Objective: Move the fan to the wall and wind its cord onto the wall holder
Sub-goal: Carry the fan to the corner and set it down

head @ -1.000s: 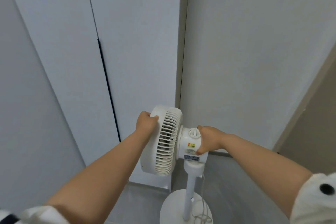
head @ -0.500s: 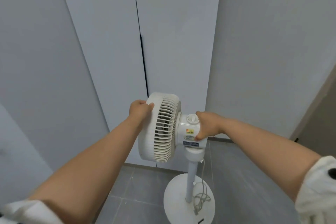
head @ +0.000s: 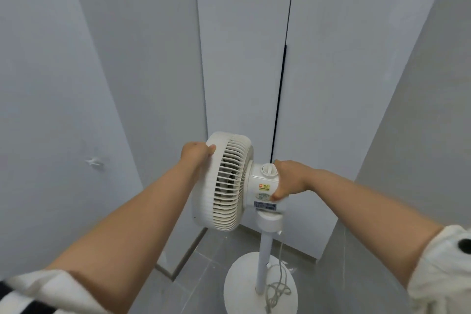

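Left hand (head: 196, 154): grips the fan (head: 226, 181) grille rim.
Right hand (head: 290, 178): clasps the motor housing.
Cord (head: 277, 288): bundled on the base.

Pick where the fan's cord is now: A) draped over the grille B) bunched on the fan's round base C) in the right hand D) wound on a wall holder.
B: the cord lies loosely bunched on the round base, while the left hand and right hand grip the fan's head.
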`<action>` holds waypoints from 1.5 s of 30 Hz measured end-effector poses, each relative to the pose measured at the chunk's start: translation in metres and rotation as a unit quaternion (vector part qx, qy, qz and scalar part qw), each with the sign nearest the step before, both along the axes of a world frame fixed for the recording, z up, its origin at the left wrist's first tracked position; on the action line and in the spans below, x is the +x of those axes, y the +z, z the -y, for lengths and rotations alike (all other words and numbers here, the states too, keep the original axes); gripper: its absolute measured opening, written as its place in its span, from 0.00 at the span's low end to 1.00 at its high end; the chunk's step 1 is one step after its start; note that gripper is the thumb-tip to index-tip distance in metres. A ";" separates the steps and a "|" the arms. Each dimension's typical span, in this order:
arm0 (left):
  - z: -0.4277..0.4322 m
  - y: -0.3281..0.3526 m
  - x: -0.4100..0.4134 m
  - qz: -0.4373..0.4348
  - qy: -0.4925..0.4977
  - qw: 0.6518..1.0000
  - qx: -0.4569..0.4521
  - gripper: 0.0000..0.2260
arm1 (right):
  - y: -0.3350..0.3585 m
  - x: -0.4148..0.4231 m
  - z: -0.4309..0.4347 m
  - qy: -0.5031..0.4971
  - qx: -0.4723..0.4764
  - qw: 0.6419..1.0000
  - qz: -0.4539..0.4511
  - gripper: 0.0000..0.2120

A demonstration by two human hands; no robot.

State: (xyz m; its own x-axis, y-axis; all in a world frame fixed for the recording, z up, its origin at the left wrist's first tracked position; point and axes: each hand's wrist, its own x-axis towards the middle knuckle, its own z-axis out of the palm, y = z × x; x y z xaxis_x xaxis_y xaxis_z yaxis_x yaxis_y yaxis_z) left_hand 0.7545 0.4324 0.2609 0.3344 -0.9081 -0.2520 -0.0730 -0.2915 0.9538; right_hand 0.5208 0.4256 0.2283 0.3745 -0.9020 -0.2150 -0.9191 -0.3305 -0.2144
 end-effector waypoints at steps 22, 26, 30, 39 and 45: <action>-0.029 -0.013 0.327 -0.004 0.094 0.995 0.025 0.18 | -0.022 0.325 0.004 0.076 0.010 0.997 0.002 0.34; -0.021 -0.018 0.361 -0.002 0.096 0.995 0.039 0.15 | -0.039 0.360 0.017 0.092 0.022 0.995 0.013 0.34; -0.012 -0.027 0.393 0.001 0.102 0.993 0.056 0.16 | -0.061 0.394 0.039 0.110 0.038 0.993 0.026 0.34; -0.003 -0.055 0.480 -0.044 0.172 0.982 0.065 0.15 | -0.086 0.490 0.075 0.182 0.040 0.982 0.016 0.35; 0.024 -0.073 0.555 -0.052 0.159 0.983 0.077 0.17 | -0.098 0.555 0.095 0.179 0.036 0.983 0.008 0.34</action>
